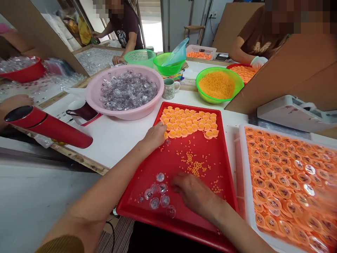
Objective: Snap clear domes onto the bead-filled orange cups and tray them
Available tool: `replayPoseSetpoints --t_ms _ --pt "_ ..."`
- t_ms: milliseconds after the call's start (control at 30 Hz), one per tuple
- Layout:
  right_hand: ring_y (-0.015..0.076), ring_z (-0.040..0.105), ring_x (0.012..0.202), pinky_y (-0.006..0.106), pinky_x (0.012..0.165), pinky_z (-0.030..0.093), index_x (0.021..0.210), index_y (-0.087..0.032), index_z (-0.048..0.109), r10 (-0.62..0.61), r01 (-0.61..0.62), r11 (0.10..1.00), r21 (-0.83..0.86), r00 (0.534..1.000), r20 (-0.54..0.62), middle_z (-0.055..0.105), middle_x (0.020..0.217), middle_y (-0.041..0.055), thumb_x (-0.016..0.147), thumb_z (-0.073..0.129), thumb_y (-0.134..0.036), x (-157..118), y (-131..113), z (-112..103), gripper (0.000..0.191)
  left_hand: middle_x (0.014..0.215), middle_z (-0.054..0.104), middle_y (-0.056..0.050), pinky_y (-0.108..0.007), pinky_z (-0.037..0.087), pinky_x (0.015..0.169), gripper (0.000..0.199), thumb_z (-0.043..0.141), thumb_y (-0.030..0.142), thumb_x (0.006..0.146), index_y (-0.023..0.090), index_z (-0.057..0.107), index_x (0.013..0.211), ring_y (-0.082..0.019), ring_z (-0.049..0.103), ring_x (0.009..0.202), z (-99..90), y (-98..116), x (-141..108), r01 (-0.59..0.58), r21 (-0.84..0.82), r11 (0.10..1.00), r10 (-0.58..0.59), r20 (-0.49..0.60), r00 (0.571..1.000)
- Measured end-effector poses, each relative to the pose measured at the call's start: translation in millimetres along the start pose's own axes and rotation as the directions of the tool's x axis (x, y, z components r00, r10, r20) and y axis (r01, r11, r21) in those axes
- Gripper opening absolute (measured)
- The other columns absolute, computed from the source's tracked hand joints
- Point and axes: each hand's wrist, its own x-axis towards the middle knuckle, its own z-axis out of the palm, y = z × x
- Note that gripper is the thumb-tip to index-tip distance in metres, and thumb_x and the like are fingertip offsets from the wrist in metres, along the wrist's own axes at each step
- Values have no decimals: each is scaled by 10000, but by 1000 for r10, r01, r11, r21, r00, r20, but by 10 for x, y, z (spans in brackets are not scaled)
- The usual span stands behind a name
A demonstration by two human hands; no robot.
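Note:
My left hand [157,134] is at the left rim of a red tray [158,158], its fingers curled together against the end of a row of small round orange cups [184,121]. Whatever lies between those fingertips is hidden. Over the middle of the tray is my right hand [188,188], bent and blurred, so its grip does not show. Left of it lie several clear plastic domes [154,202] with dark printing. Small orange beads [195,165] are scattered on the tray between the cups and my right hand.
A pink basin [91,91] of clear domes, a mug [169,89] and a green bowl [201,95] of beads stand behind the tray. A red flask [60,131] lies left. A white crate [243,168] of orange pieces is right. Two people work opposite, beyond cardboard panels [284,77].

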Motion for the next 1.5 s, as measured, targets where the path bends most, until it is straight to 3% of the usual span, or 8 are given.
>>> replayPoseSetpoints --t_ms 167,333,633,800,933,1100,1400,1500 --pt "160 637 904 269 791 503 1331 -228 490 70 -48 995 90 963 -260 654 1080 64 753 419 59 -26 67 -121 650 886 631 -14 -291 461 733 126 530 90 782 206 556 825 -189 598 839 -45 266 -605 -151 -186 971 171 97 980" --pt "148 646 739 242 649 527 1509 -307 241 2 -16 995 -99 991 -137 648 1002 44 665 379 89 -249 103 -139 942 769 625 25 -244 447 628 145 541 68 739 208 546 775 -143 588 708 -57 569 -966 -63 -349 935 121 146 982" --pt "192 689 881 311 745 570 1223 -210 603 136 -133 991 30 971 -196 680 1050 98 913 377 -77 -910 356 -66 406 935 647 -16 -292 479 741 265 549 72 732 222 640 930 -173 611 830 25 554 -1106 -1 -463 886 84 159 984" --pt "173 659 857 260 752 512 1097 -189 647 87 -103 990 -100 985 -150 658 968 69 913 414 -56 -175 275 -238 326 837 617 -5 -271 468 672 91 643 211 738 202 688 816 -161 607 742 44 477 -1188 156 -514 843 -81 165 983" --pt "186 644 890 258 739 488 1231 -148 555 125 -159 930 -332 985 -122 600 1154 120 895 420 -18 660 165 -305 384 628 607 36 -252 418 543 184 723 334 697 184 618 715 -154 566 600 -54 456 -1263 448 -557 699 -289 352 890" --pt "212 634 854 282 706 474 1026 -109 616 168 -187 913 -362 982 -83 599 1047 157 915 415 -31 1052 176 -168 243 867 641 -4 -279 458 715 204 756 201 650 194 693 843 -172 603 794 -33 430 -1363 272 -676 685 -158 227 961" --pt "133 623 770 209 697 469 856 -159 632 141 -156 975 -158 985 -104 641 883 42 890 510 -43 268 377 -164 172 784 640 17 -265 492 630 214 722 193 669 196 617 855 -166 605 719 58 561 -1447 386 -794 470 -189 336 923" --pt "144 646 814 224 729 509 1003 -173 619 228 -196 966 166 951 -207 671 899 36 890 542 -95 -101 342 -197 157 753 623 26 -247 484 576 223 734 239 687 195 584 846 -154 594 672 76 651 -1469 400 -828 394 -185 355 917"
